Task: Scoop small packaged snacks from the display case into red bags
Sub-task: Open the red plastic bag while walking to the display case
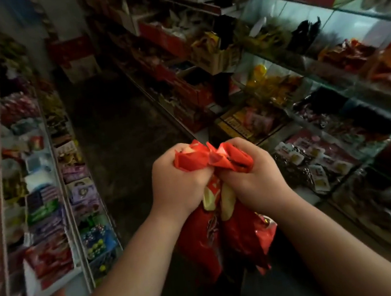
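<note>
My left hand (179,182) and right hand (256,179), close together at near centre, both grip the bunched red bags (238,236); bag count unclear. Display case (308,68), right, holds packaged snacks (315,159) in compartments.

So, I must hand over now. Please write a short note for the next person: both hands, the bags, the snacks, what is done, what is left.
Left hand: grips the bunched top of the red bags.
Right hand: grips the same top from the other side.
Bags: hang below both hands, in the aisle beside the display case.
Snacks: in the case compartments on the right.
Done: cannot tell; the bags' contents are hidden.
Left: probably open a bag and scoop snacks in.
</note>
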Demonstrator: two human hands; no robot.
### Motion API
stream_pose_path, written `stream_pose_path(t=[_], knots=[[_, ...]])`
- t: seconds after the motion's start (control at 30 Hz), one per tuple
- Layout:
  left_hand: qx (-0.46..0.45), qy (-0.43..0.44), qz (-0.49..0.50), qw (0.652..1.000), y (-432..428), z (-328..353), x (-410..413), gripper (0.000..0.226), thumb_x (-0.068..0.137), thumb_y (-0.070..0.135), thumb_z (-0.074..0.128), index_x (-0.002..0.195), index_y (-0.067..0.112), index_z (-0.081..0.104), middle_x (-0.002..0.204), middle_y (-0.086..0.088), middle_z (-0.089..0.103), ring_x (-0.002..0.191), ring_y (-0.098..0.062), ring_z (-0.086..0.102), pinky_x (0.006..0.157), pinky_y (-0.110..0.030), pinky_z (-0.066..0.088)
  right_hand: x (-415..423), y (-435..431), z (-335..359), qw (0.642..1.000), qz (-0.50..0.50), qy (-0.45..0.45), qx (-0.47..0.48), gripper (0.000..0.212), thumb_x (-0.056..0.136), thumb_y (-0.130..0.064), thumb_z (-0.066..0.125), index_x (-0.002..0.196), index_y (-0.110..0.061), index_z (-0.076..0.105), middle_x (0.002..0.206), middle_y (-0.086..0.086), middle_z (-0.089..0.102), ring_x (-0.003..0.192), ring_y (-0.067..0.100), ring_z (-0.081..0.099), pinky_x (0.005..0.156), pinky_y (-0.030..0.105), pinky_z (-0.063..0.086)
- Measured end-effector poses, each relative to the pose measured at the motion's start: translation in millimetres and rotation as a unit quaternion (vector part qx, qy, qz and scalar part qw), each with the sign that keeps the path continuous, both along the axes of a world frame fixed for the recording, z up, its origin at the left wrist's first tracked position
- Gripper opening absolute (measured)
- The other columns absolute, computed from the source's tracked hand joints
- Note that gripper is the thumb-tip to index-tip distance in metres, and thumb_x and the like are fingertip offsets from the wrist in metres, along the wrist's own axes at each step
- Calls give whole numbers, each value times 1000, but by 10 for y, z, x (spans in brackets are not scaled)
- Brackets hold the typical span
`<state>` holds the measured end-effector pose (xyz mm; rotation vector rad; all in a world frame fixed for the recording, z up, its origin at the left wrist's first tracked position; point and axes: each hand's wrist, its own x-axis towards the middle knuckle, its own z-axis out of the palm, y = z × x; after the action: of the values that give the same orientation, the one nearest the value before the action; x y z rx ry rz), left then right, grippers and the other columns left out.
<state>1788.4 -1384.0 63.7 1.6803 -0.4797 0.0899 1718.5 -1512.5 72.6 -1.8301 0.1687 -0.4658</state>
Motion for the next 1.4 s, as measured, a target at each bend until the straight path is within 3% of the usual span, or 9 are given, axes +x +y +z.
stream_pose_path(t=[0.3, 0.4, 0.57, 0.73, 0.97, 1.07, 1.2, 1.33, 1.4], knots=[[5, 23, -48, 999, -584, -125, 1249, 33, 73, 1, 82, 61, 23, 61, 60, 10, 64, 58, -1, 58, 58, -16, 44, 1183, -568, -75, 1000, -25, 8, -10, 23, 78, 1, 70, 83, -21, 65, 74, -9, 64, 70, 6, 62, 63, 25, 50], [6, 10, -46, 999, -859, -114, 1629, 35, 73, -2, 81, 60, 22, 59, 59, 12, 63, 56, 0, 58, 57, -14, 43, 1557, -829, -87, 999, -30, 7, -13, 19, 78, 1, 70, 82, -17, 65, 75, -4, 65, 72, 12, 63, 66, 35, 53], [23, -1, -119, 993, -1351, -72, 2360, 29, 75, 1, 82, 64, 17, 61, 62, 8, 64, 58, -4, 60, 58, -17, 46, 2148, -1300, -113, 997, -65, 4, -29, 19, 79, -6, 71, 83, -23, 64, 79, -5, 67, 73, 6, 64, 63, 18, 49], [23, 6, -213, 977, -1992, -340, 3311, 26, 71, 4, 78, 63, 18, 58, 60, 10, 63, 56, -1, 58, 57, -14, 44, 2901, -1789, -399, 987, -153, 26, -30, 16, 80, -6, 71, 85, -20, 64, 79, 1, 66, 75, 14, 65, 67, 34, 53], [35, 16, -313, 949, -2739, -700, 4584, 23, 65, 11, 77, 66, 25, 59, 65, 10, 66, 60, -4, 61, 60, -14, 45, 3952, -2153, -669, 956, -288, 57, -20, 21, 76, -2, 65, 87, -20, 64, 80, -2, 66, 76, 13, 65, 70, 41, 54], [31, 29, -356, 934, -2964, -674, 4841, 20, 65, 15, 79, 67, 24, 61, 67, 6, 68, 61, -7, 62, 60, -19, 47, 4160, -2257, -631, 943, -328, 53, -9, 23, 75, -2, 63, 86, -21, 63, 79, -2, 65, 75, 15, 64, 70, 42, 53], [35, 40, -404, 913, -3290, -634, 4921, 18, 65, 17, 80, 66, 19, 62, 67, 3, 68, 59, -5, 62, 59, -15, 46, 4198, -2466, -597, 927, -369, 73, -6, 23, 75, -4, 65, 88, -23, 63, 80, -2, 65, 75, 17, 64, 69, 45, 53], [49, 47, -429, 901, -3601, -691, 4725, 15, 65, 18, 79, 68, 18, 64, 67, 2, 69, 61, -10, 64, 59, -22, 49, 3960, -2695, -643, 914, -397, 84, -13, 23, 76, -7, 66, 86, -27, 62, 77, -8, 63, 72, 11, 62, 65, 33, 52], [41, 44, -443, 894, -3756, -727, 4532, 16, 65, 17, 80, 67, 18, 65, 66, 3, 69, 59, -7, 63, 58, -18, 48, 3764, -2799, -685, 912, -402, 79, 0, 20, 78, -10, 67, 86, -27, 63, 79, -7, 64, 74, 12, 63, 67, 36, 54]])
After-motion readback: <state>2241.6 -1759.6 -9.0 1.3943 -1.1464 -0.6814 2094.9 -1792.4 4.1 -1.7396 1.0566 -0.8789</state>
